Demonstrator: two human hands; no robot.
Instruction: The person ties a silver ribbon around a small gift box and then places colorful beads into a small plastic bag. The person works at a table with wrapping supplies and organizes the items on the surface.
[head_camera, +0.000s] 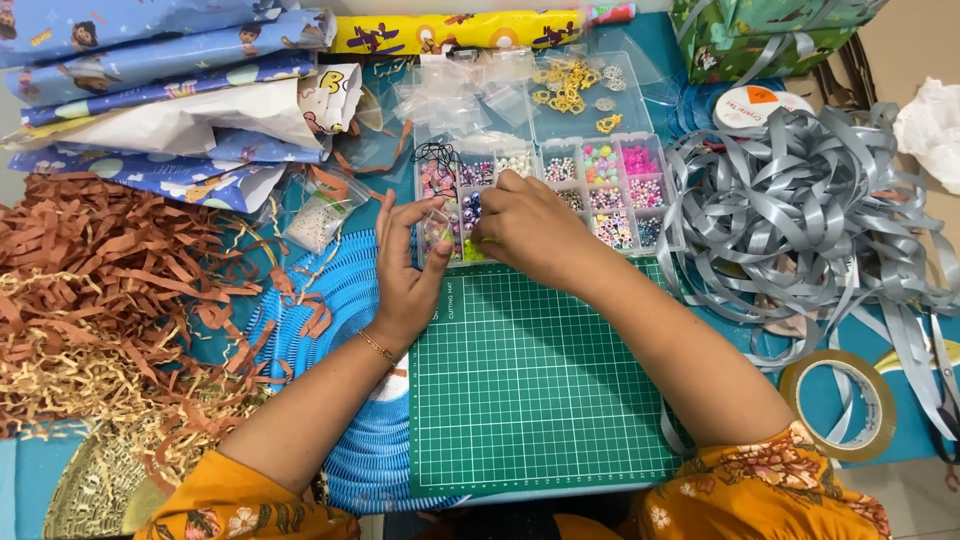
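A table covered in blue (820, 400) carries everything, and toward its near edge lies a green cutting mat (540, 400). A heap of brown paper shred (110, 290) fills the left side, and loose grey ribbon (800, 220) sprawls over the right, with rolls of patterned wrapping paper (170, 60) at the far left corner. Just beyond the mat's far edge sits a clear bead organiser (620, 190), its long axis running left to right, with compartments of coloured beads. A roll of clear tape (838, 402) lies near the right edge. The right hand (530, 230) is nearer the box, fingertips curled down into its near-left compartments; whether they pinch a bead cannot be told. The left hand (410, 270) stands just left of it, thumb and fingers narrowly closed on a small clear bag (437, 225) touching the box's left end.
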